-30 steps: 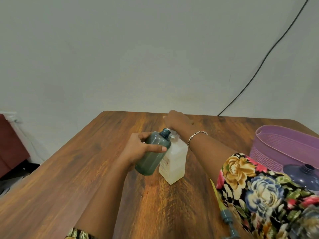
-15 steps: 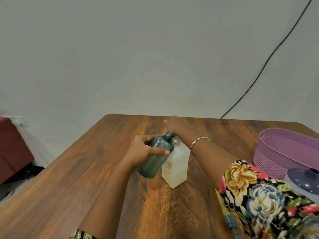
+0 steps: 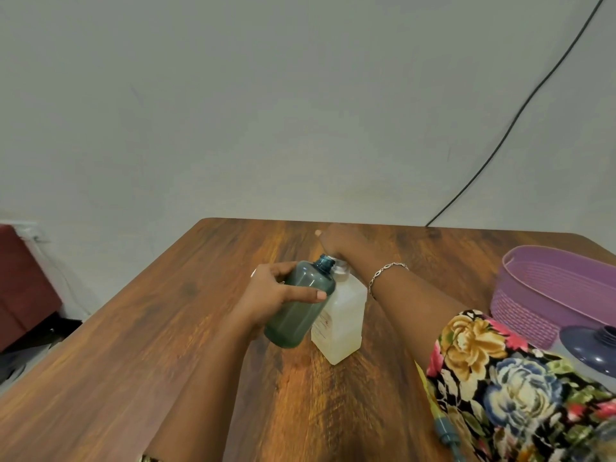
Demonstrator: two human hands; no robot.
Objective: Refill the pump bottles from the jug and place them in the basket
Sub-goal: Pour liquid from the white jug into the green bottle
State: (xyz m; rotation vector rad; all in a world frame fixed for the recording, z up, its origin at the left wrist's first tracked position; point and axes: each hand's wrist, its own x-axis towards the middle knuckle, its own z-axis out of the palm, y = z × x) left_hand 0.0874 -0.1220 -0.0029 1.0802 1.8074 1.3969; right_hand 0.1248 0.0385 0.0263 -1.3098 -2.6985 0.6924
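Wood-grain table (image 3: 116,361) with purple basket (image 3: 533,308), grey wall (image 3: 233,111), black cable (image 3: 530,101).

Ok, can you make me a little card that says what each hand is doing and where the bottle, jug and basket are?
Jug: upright on the table
Right hand: at the jug's top, grip hidden
Left hand: holds the green bottle, tilted
Green bottle: no pump on, neck by the jug's top
Basket: purple, on the table's right side

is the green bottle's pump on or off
Off: the green bottle shows a bare threaded neck, no pump head, gripped by the left hand.
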